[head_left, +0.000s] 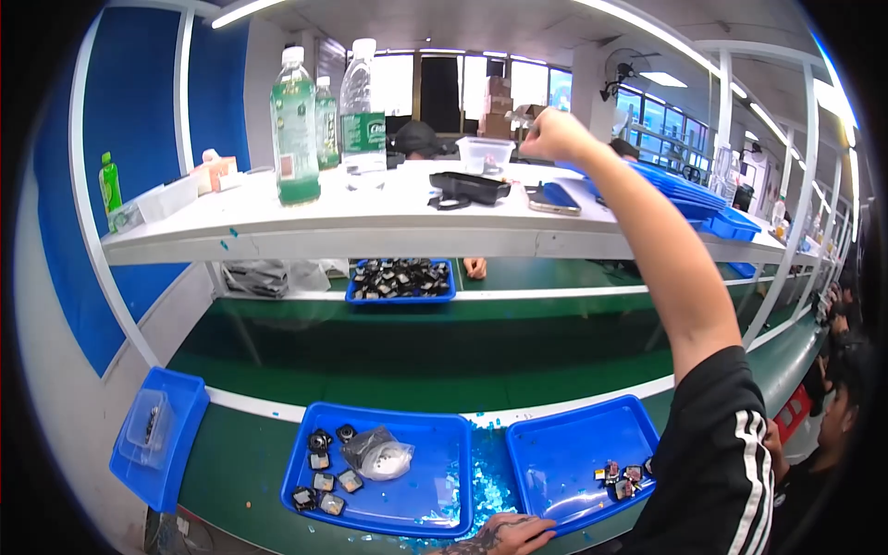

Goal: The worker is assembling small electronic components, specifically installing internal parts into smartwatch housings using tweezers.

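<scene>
My right arm, in a black sleeve with white stripes, is raised over the white shelf (388,231). My right hand (557,137) is closed above the shelf, beside a clear plastic tub (486,153); what its fingers hold, if anything, is too small to make out. Low in the picture my left hand (518,535) lies with fingers stretched out near the lower corner of a blue tray (555,444) with a few small parts (622,479). Left of it, another blue tray (416,509) carries small black parts (324,482) and a plastic bag (379,455).
Blue film scraps (486,472) lie between the trays on the green bench. Bottles (296,129), a black tray (470,188) and a phone (553,199) stand or lie on the shelf. Beyond, another person's hand (475,267) is beside a full blue tray (401,298). People sit at right.
</scene>
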Demonstrator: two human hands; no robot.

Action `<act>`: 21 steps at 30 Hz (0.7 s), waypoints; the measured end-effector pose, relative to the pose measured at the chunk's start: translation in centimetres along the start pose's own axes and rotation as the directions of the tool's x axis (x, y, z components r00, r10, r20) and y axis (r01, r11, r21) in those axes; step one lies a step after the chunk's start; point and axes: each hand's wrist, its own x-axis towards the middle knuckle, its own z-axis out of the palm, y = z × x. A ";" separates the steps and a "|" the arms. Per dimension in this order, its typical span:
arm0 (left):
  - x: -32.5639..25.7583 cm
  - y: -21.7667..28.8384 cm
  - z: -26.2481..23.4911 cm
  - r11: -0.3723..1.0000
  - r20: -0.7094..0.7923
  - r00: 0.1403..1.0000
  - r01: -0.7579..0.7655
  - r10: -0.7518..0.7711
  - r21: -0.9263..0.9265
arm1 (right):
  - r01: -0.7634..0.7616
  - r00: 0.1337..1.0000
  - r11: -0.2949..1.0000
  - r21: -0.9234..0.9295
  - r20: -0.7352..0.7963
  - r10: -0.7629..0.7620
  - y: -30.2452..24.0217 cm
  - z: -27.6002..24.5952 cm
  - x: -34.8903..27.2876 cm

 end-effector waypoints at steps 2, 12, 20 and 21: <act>0.0 0.0 0.1 0.998 0.038 0.999 -0.036 0.034 0.049 | 0.016 0.993 0.999 -0.033 0.115 -0.012 0.0 1.5 0.5; 0.3 0.6 0.0 0.999 0.058 0.997 0.040 -0.041 0.017 | 0.280 0.894 0.958 -0.062 0.379 -0.237 0.5 5.2 2.1; 0.7 0.2 -0.3 0.999 0.080 0.996 0.050 -0.048 -0.020 | 0.328 0.924 0.940 0.090 0.175 -0.339 0.9 3.7 2.6; 1.0 0.5 -0.7 0.999 0.091 0.995 0.050 -0.048 -0.018 | 0.365 0.928 0.923 0.124 0.030 -0.371 0.9 3.0 2.7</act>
